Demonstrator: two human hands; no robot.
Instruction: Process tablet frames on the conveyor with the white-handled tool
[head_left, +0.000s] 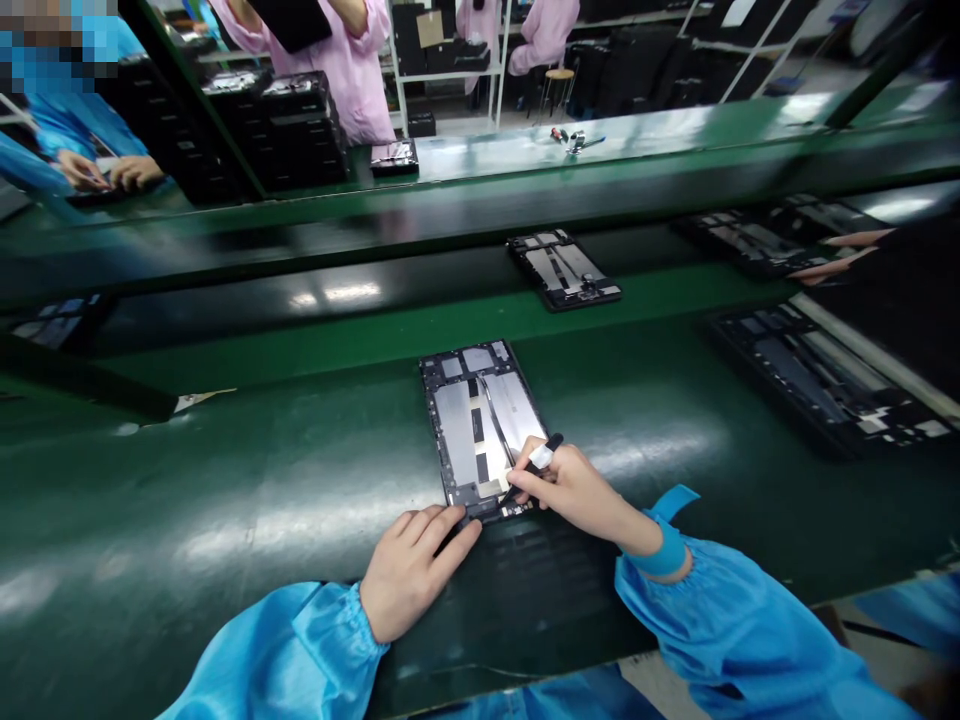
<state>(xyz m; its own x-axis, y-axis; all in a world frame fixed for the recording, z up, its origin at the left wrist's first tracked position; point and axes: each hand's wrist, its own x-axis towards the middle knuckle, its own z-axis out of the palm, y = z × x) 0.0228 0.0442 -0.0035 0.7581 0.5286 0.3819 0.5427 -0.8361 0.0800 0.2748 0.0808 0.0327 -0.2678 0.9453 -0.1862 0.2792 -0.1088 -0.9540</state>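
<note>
A dark tablet chassis [476, 420] lies on the green belt, with silver panels and a strip of yellow tape inside its frame. My right hand [562, 490] grips a black pen-like tool [541, 456] with a white label, and its tip rests low on the chassis. My left hand [416, 570] lies flat and holds nothing, its fingertips touching the chassis's near corner. A blue wrist strap [667, 552] circles my right wrist.
More tablet chassis lie on the belt: one ahead [562, 270] and one to the right [825, 375]. A co-worker's fingers [844, 255] reach over another [772, 235]. Beyond stands a raised green bench [600, 170] holding small tools [570, 140], with pink-sleeved people behind.
</note>
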